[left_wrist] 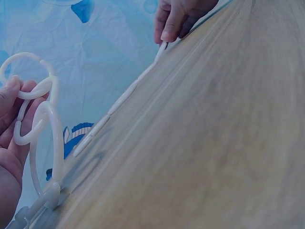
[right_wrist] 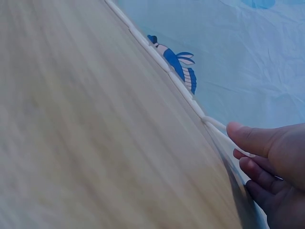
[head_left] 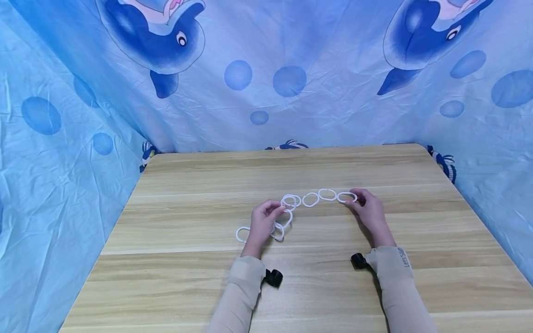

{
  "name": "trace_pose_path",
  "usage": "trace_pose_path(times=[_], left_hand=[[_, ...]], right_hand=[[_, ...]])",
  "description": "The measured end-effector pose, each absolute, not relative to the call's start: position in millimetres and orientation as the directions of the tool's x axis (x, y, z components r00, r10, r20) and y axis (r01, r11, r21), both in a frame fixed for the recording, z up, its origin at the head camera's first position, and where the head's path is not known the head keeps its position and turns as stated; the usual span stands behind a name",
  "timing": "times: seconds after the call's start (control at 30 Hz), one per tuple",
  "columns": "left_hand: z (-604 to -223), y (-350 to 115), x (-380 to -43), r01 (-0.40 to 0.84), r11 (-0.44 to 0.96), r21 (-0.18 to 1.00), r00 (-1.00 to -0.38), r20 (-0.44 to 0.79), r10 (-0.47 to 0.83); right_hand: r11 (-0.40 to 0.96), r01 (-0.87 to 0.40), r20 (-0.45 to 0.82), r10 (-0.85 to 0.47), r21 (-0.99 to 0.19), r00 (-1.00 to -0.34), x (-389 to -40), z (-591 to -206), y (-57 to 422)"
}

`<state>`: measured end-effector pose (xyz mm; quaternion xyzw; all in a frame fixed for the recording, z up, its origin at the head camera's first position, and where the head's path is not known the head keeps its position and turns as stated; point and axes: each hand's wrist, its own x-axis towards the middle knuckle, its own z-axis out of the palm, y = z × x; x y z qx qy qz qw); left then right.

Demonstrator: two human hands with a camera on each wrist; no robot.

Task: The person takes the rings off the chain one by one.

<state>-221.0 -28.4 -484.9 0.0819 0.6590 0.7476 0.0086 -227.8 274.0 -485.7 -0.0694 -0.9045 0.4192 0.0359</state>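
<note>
My left hand (head_left: 262,222) pinches a white plastic ring (left_wrist: 50,67) of a short linked chain, lifted above the table. More linked rings (left_wrist: 57,143) hang from it down to the tabletop, and in the head view one ring (head_left: 241,234) shows left of the wrist. My right hand (head_left: 370,210) pinches the rightmost white ring (head_left: 346,197) between thumb and fingers, its edge tilted up in the right wrist view. Between the hands, white rings (head_left: 310,200) lie end to end on the table; whether all are hooked together I cannot tell.
The wood-grain table (head_left: 187,286) spreads around both hands. Behind and beside it hangs a blue curtain (head_left: 354,111) with dolphin prints. A small black wrist device (head_left: 274,278) sits at the left cuff, another black device (head_left: 358,261) at the right.
</note>
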Motion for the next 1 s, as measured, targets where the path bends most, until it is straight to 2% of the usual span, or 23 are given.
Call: trace_pose_path(times=[1.0], left_hand=[[-485.2, -29.0, -221.2, 0.085, -0.114, 0.99, -0.988, 0.099, 0.121]], right_hand=[[0.725, 0.028, 0.079, 0.114, -0.688, -0.99, -230.2, -490.5, 272.9]])
